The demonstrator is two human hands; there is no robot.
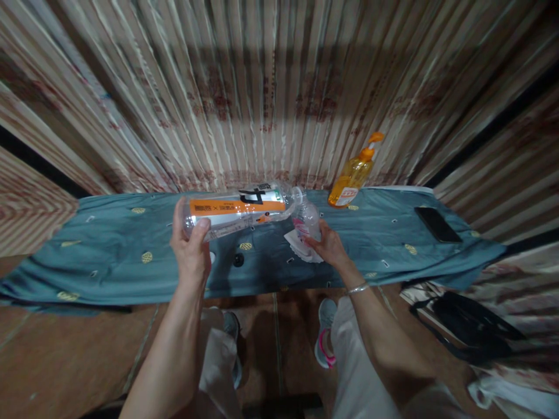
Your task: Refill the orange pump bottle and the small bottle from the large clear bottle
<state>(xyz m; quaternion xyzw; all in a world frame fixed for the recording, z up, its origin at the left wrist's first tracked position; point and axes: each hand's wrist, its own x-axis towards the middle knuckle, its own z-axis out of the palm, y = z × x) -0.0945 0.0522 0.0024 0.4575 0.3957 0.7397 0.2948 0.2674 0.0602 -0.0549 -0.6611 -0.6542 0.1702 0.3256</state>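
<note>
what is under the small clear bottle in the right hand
Below the small clear bottle, a white sheet shows, with teal cloth around it. The bottle and right hand hide part of the sheet; anything beneath, or whether bottle and sheet touch, cannot be seen.

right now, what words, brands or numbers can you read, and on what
"×": large bottle, orange band; characters around it too blurred
Black character, same bottle: unclear
Pump bottle, label: too small
Small bottle, pink print: blurred
Curtain, lettering: too faint
</note>
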